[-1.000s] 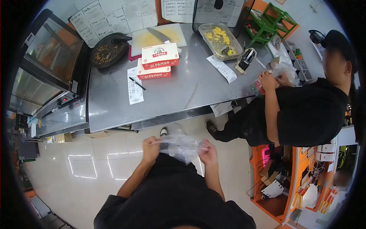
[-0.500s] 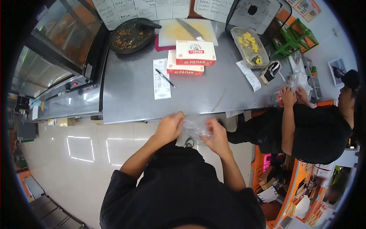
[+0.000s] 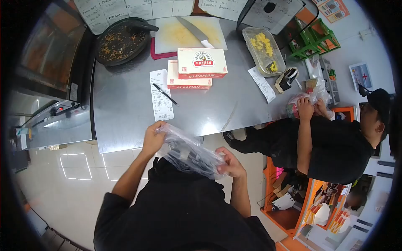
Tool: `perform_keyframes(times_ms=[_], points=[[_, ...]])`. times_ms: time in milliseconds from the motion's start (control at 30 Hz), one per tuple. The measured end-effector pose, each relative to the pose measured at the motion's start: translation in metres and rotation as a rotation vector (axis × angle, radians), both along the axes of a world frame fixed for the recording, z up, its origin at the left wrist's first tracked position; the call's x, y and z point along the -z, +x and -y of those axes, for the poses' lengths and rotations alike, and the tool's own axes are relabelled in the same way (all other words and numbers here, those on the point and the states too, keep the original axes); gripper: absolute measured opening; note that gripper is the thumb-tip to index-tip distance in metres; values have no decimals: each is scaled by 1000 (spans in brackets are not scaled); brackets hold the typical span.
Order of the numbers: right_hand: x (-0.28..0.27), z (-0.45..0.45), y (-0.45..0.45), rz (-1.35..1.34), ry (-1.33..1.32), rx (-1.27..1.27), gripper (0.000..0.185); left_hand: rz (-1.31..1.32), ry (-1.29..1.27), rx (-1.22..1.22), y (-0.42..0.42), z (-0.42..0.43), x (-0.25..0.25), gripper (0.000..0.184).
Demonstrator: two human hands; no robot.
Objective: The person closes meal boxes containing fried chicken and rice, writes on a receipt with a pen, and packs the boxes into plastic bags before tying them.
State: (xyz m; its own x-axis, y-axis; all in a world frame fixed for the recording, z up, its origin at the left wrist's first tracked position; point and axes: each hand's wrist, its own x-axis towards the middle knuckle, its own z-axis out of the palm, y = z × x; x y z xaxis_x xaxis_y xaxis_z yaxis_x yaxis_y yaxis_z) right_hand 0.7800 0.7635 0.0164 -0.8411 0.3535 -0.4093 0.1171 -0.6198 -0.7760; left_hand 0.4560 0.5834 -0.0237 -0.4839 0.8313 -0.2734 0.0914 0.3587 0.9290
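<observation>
A clear plastic bag [image 3: 190,151] is stretched slantwise between my two hands, in front of my body at the table's front edge. My left hand [image 3: 154,139] pinches its upper left end. Its lower right end is gripped by the fingers of my right hand [image 3: 230,163]. Beyond the bag, two stacked red and white food boxes, the top one [image 3: 202,63] overlapping the lower one [image 3: 189,83], rest on the steel table [image 3: 205,109]. Left of them lies a printed receipt [image 3: 161,100] with a black pen [image 3: 166,95] across it.
A stone mortar [image 3: 121,42] and a cutting board [image 3: 167,35] with a knife [image 3: 194,31] are at the back. A plastic tub [image 3: 268,62] of yellow pieces and another receipt [image 3: 262,85] lie right of the boxes. A co-worker [image 3: 335,144] handles bags at the right.
The bag was bunched between my close hands half a second ago; now my hands are farther apart and it is drawn out longer. The view has shifted.
</observation>
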Motion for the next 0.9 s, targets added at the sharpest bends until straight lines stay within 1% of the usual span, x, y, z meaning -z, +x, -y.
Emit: perform_keyframes(times_ms=[33,67,100,167,200,233,267,300,333,367,400,433,467,500,567,600,633,667,700,733,800,833,867,900], points=[[1,-4,-4,112,172,-76,46,490,108,-130,12,-9,-22,22],[13,-13,-7,237,177,16,42,978,213,-267,22,-17,-39,23],[27,-21,-9,242,169,18,42,982,203,-268,30,-20,-47,23],[60,-35,-16,841,874,209,38,1331,424,3,44,-23,-64,29],[75,-41,-16,837,871,203,38,1235,166,-147,56,-27,-85,32],[85,-51,-18,799,725,264,35,1231,173,-152,48,-32,-70,32],[92,-64,-18,757,580,322,32,837,368,351,31,-37,-41,34],[81,-75,-19,747,584,317,32,386,526,818,18,-45,-27,37],[53,-84,-24,499,223,437,30,166,464,829,11,-56,-32,39],[29,-93,-28,243,-143,533,28,153,459,818,13,-66,-47,39],[13,-101,-27,236,-148,516,28,-266,58,522,19,-78,-68,42],[-2,-109,-18,12,-210,353,27,-652,-350,193,29,-89,-80,45],[-7,-118,-10,-209,-279,193,26,-697,-395,127,36,-102,-80,66],[4,-134,-3,-206,-300,183,26,-695,-419,123,40,-110,-77,66],[32,-169,1,67,456,-202,33,-735,-546,-15,50,-123,-68,88],[32,-176,-14,80,1059,-253,38,-731,-563,-20,60,-127,-66,88],[16,-172,-37,73,1045,-261,38,-705,-598,-61,69,-129,-64,93],[-12,-161,-58,477,1206,-217,43,-675,-635,-95,78,-127,-64,100],[-25,-159,-72,886,1352,-174,50,-667,-652,-102,84,-128,-64,100],[-22,-163,-79,874,1351,-190,50,-657,-655,-117,87,-128,-64,102],[-19,-167,-85,956,1410,-297,53,-633,-663,-138,94,-123,-64,104],[-27,-177,-86,939,1428,-302,53,-606,-655,-151,91,-123,-63,99],[-41,-192,-78,759,1358,-531,54,-578,-649,-164,89,-123,-62,95],[-51,-209,-74,573,1270,-754,56,-576,-651,-188,87,-123,-62,95]])
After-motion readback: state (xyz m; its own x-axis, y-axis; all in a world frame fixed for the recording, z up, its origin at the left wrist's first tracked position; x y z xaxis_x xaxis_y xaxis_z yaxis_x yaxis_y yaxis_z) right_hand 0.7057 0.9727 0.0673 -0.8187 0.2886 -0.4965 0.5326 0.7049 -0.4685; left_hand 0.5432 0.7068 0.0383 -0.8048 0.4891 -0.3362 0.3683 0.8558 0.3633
